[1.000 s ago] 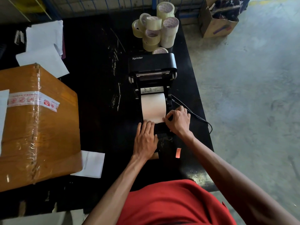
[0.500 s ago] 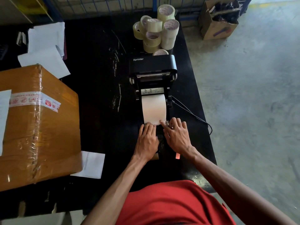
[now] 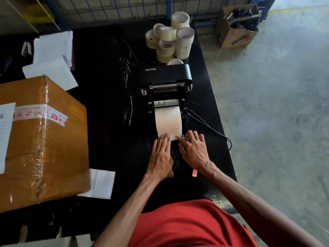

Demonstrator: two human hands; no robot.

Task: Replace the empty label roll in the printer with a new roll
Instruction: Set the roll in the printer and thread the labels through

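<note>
Head view: the black open-lidded Xprinter label printer [image 3: 166, 77] holds a white paper label strip [image 3: 168, 121]. The left hand [image 3: 161, 155] and right hand [image 3: 193, 150] lie flat, fingers together, pressing its near end.

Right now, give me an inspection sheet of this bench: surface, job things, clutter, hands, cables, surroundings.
Surface: black table, scuffed.
Job's things: printer open; white label strip laid toward the person.
Clutter: taped cardboard box; loose papers; tape rolls behind the printer.
Hands: left hand and right hand flat, fingertips on the strip's near end.
Cables: black cable runs from the printer's right side to the table edge.
Surroundings: concrete floor; open carton.
</note>
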